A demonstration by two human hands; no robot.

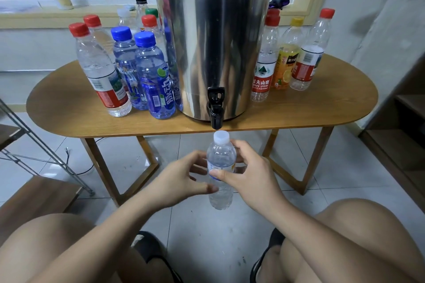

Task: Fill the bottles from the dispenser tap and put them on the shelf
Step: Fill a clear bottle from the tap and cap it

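**Head view**

1. Task item. The bottle (222, 156) is clear plastic with a ribbed lower body, a pale label band and a white screw cap, which is fitted. It stands upright in mid-air, in front of the table edge and above the tiled floor (202, 225). Its cap sits directly under the spout of the black tap (216, 108), close to it but not touching.

2. Hands. The right hand (249, 173) grips the bottle at the label, thumb across the front and fingers wrapped behind. The left hand (182, 173) is relaxed, fingers spread and loosely curved, closed on nothing. Its thumb tip lies against or just short of the lower bottle wall; contact cannot be confirmed.

3. Dispenser. The steel dispenser (211, 30) stands at the front edge of the oval wooden table (310, 112). The tap overhangs that edge.

4. Table load. Capped bottles flank the dispenser: a left group (128, 69) with red and blue caps, crowded close against the drum, and a right group (289, 60) with red and yellow caps.

5. Clearances. The hands work in the gap between the table edge and the person's knees. The table legs (147, 163) angle down on either side of that gap. A metal-framed rack (41, 193) borders the left side; a dark wooden shelving unit (395, 156) borders the right.
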